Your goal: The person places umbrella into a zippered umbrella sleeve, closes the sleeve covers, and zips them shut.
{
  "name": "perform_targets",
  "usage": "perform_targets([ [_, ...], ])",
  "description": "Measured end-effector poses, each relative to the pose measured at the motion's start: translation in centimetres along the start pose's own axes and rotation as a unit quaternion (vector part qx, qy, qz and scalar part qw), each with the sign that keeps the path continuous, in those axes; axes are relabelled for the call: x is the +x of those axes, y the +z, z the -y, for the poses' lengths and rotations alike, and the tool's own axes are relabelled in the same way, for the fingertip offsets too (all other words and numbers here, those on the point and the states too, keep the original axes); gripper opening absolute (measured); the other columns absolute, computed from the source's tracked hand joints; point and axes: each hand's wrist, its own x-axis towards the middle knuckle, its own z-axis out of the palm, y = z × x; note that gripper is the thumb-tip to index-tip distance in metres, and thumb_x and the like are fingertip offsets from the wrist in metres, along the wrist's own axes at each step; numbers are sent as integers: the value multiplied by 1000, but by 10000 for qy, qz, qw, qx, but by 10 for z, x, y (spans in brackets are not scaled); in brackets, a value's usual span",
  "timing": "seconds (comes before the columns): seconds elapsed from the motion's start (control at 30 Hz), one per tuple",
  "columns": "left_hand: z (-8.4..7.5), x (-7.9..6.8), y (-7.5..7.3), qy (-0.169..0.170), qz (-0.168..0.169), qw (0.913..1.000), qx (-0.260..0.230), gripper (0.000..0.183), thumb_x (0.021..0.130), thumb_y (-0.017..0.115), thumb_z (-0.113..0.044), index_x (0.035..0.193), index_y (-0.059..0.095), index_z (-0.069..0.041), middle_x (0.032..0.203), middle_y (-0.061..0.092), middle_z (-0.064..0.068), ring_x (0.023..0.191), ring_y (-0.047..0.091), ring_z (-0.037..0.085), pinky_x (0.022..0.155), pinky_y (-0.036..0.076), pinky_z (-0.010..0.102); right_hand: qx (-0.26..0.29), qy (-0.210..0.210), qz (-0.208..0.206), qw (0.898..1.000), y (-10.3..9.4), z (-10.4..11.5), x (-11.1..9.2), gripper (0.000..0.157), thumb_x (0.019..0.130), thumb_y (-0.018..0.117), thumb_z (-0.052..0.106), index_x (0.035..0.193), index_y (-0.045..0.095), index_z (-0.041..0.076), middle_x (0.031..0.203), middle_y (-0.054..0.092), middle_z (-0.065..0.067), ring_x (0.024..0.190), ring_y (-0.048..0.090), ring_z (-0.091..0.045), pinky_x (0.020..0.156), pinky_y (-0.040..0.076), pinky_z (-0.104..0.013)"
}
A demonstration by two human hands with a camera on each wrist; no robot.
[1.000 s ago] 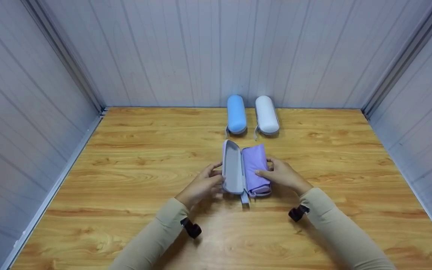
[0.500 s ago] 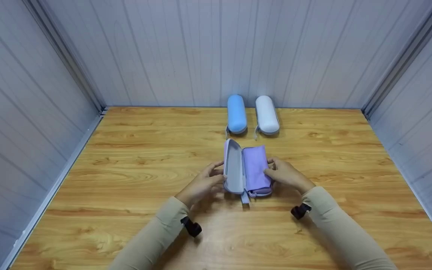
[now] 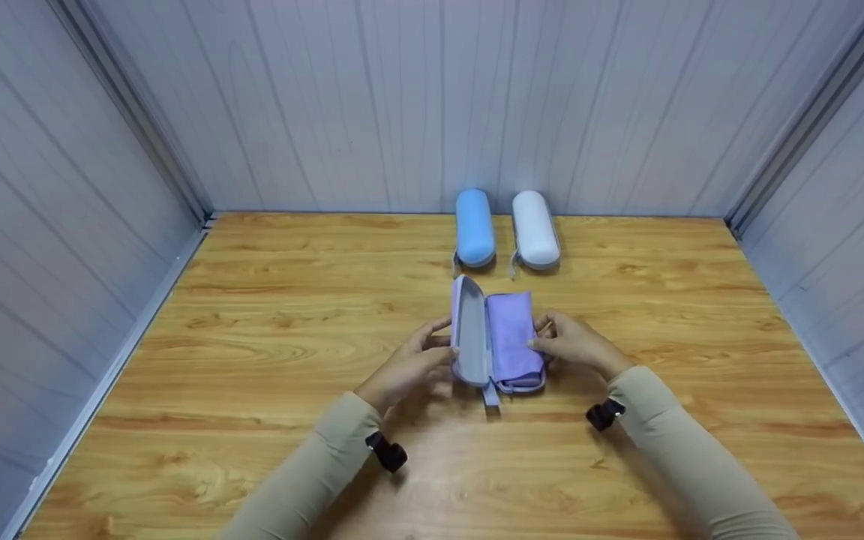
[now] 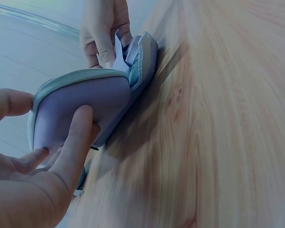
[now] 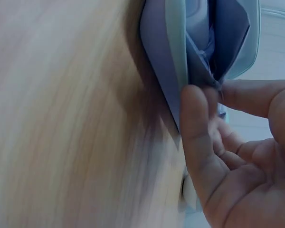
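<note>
A purple zip case with a grey lining lies unzipped on the table, its lid raised on the left. In its right half sits a folded purple cloth, which covers most of that half. My left hand holds the lid from outside; in the left wrist view its fingertips press on the purple shell. At the case's right side, my right hand pinches the cloth's edge between thumb and fingers, close to the rim. The right wrist view shows the cloth's layers gaping above that pinch.
Behind the case, a blue capsule-shaped case and a white one lie side by side near the back wall, each with a strap. The wooden table is walled at left, back and right.
My right thumb has slid from the middle of the cloth out to its right edge. The raised lid has tilted slightly more upright, with my left hand moving a little right.
</note>
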Motion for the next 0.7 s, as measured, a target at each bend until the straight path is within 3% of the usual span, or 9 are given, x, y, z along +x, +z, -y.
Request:
perform_targets([
  [0.17, 1, 4, 6, 57, -137, 9998, 97, 68, 98, 63, -19, 157, 29, -10, 142, 45, 25, 118, 59, 35, 94, 53, 47, 202, -40, 113, 9997, -1, -3, 0, 29, 96, 65, 12, 114, 52, -7, 86, 61, -9, 68, 61, -16, 64, 57, -31],
  [0.43, 0, 8, 17, 96, -174, 9996, 219, 77, 97, 67, -30, 159, 25, -15, 145, 42, 22, 120, 56, 35, 95, 53, 46, 657, -135, 527, 9964, -8, -7, -7, 42, 92, 65, 7, 126, 46, -10, 91, 60, -12, 78, 62, -20, 73, 57, -36],
  [0.7, 2, 10, 25, 107, -31, 9987, 500, 79, 97, 66, -41, 160, 22, -22, 150, 38, 19, 121, 55, 34, 100, 49, 48, 606, -87, 689, 9957, -11, -10, -10, 45, 91, 66, 6, 128, 46, -8, 87, 59, -12, 75, 62, -21, 69, 57, -32],
])
